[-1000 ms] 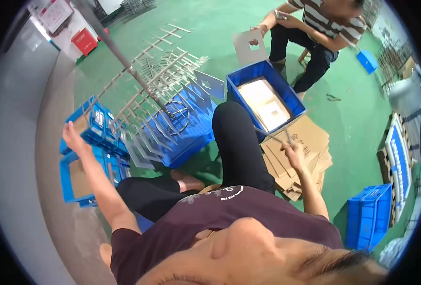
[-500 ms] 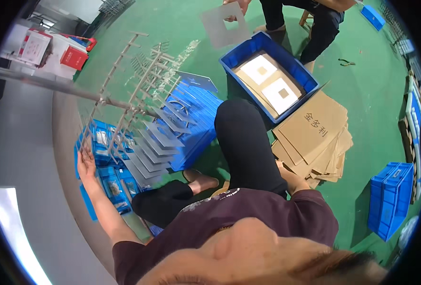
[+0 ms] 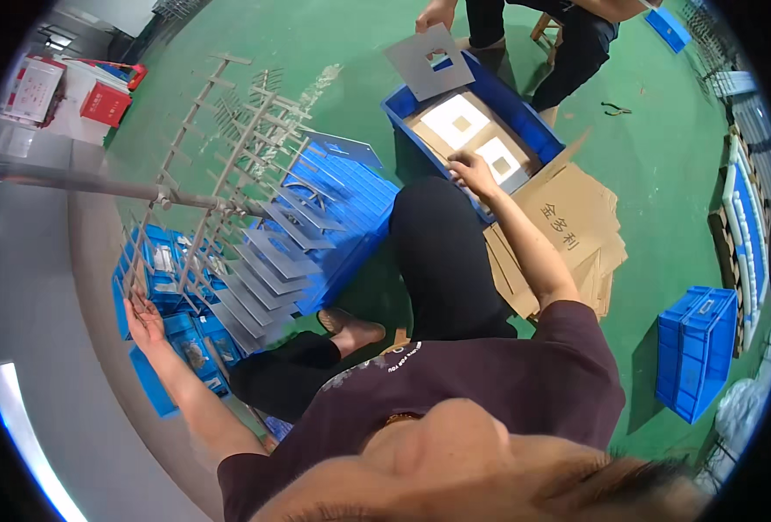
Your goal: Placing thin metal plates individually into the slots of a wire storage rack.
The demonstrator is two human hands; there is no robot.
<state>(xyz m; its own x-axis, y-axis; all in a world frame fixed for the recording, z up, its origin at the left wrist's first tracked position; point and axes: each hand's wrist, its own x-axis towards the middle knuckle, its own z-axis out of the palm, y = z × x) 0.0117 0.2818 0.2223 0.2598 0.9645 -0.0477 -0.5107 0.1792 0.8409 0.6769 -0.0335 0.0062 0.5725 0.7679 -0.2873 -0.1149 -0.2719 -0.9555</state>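
Note:
My left hand (image 3: 146, 324) is at the lower left end of a metal hanging rack (image 3: 222, 187), its fingers curled about the rack's thin rods. Several flat grey plates (image 3: 259, 283) hang in a row on the rack's near side. Over the near edge of a blue bin (image 3: 398, 111) reaches my right hand (image 3: 476, 177), fingers apart and nothing visible in them. White square plates with square holes lie in the bin on brown cardboard; the nearer white plate (image 3: 492, 153) is beside my right fingers.
Across the bin, a co-worker's hand (image 3: 437, 15) holds a grey plate (image 3: 420, 74) with a square hole. Cardboard sheets (image 3: 568, 209) are piled right of my knee. A blue crate (image 3: 359, 187) stands under the rack, small blue boxes (image 3: 192, 344) at left, another blue crate (image 3: 694, 348) at right.
My right hand has come up from beside my thigh to the bin. The co-worker's grey plate has moved lower, over the bin's far left corner. My left hand stays at the rack.

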